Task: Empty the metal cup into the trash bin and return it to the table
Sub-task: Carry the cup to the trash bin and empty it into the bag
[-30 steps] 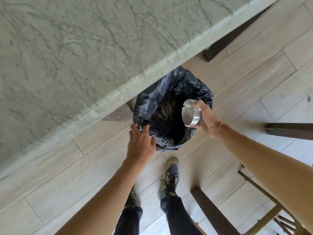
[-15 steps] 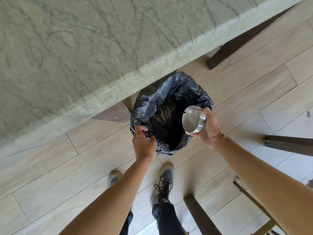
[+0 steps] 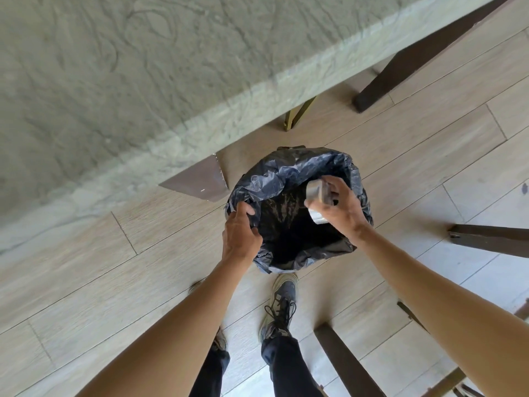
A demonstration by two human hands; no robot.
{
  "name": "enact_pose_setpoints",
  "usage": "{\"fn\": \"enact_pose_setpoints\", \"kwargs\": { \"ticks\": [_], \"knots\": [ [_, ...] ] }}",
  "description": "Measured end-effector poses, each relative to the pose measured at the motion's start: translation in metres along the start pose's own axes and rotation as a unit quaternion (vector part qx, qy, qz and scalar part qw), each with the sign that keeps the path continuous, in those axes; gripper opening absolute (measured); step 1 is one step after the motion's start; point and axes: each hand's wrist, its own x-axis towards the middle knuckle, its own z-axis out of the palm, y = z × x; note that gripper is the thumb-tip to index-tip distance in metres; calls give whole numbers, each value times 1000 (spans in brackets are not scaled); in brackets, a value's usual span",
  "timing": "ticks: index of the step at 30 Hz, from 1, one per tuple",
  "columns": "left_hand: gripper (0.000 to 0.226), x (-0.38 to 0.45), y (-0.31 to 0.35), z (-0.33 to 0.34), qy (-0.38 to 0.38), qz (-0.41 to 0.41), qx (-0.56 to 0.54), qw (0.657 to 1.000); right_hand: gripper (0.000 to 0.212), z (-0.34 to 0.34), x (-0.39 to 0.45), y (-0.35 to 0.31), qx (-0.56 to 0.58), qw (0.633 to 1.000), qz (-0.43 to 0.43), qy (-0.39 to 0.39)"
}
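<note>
A trash bin lined with a black plastic bag [image 3: 289,173] stands on the floor just off the table's edge. My left hand [image 3: 239,229] grips the bag's left rim. My right hand [image 3: 339,209] holds the short round metal cup [image 3: 315,193] over the bin's dark opening, turned so its mouth faces down and left; the cup is blurred and partly covered by my fingers. The pale stone table [image 3: 120,81] fills the upper left.
Dark wooden table legs [image 3: 406,64] and a brown bracket [image 3: 200,181] sit under the table. Chair legs [image 3: 492,239] lie at the right and another chair leg [image 3: 346,365] at the bottom right. My shoes [image 3: 282,305] stand on the wood-look floor just below the bin.
My right hand has tipped the cup further over the bin's opening. The bin now shows clear of the table edge, and my left hand still holds the bag's rim.
</note>
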Motion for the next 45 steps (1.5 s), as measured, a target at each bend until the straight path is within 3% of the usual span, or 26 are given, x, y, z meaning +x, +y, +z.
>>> {"fn": "enact_pose_setpoints", "kwargs": {
  "ticks": [5, 12, 19, 45],
  "knots": [
    [40, -2, -5, 2, 5, 24, 2, 1000, 86, 3, -8, 2, -86, 996, 1, 5],
    [43, -5, -9, -3, -12, 37, 29, 999, 87, 19, -19, 0, -133, 991, -32, 4],
    [44, -2, -10, -11, -37, 49, 22, 998, 89, 23, -19, 7, -143, 988, -20, 47],
    [41, -6, -6, -12, -25, 53, 92, 994, 98, 17, -21, 9, -178, 981, -62, 41]
  ]
}}
